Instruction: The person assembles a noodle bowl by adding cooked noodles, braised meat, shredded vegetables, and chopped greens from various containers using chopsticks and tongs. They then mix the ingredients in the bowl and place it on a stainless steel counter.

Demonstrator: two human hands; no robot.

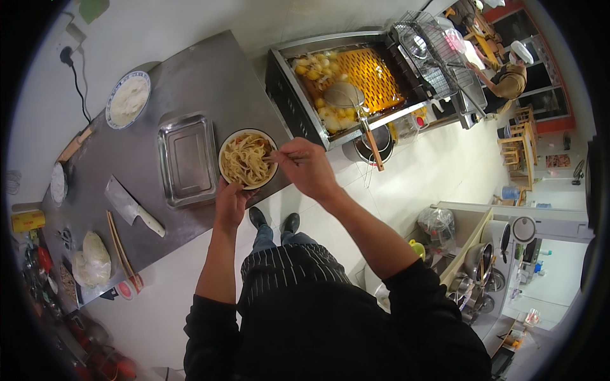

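My left hand [232, 202] is closed on the near side of a round white bowl with a dark rim [222, 154], at the table's edge. Pale yellow, noodle-like strips [245, 159] fill it, with a few reddish bits among them. In my right hand [308, 168], fingers pinched, are what look like chopsticks [273, 158], their tips among the strips at the bowl's right side. Just left of the bowl sits a rectangular metal tray [184, 155] with nothing in it. Both forearms reach in from below.
On the steel table lie a cleaver [126, 202], long wooden sticks [119, 244], a plastic bag [93, 260] and a plate of white powder [128, 101]. Beyond the right hand stands a fryer [283, 82] of oil with floating pieces and a strainer [344, 95]. Another person [508, 82] is far right.
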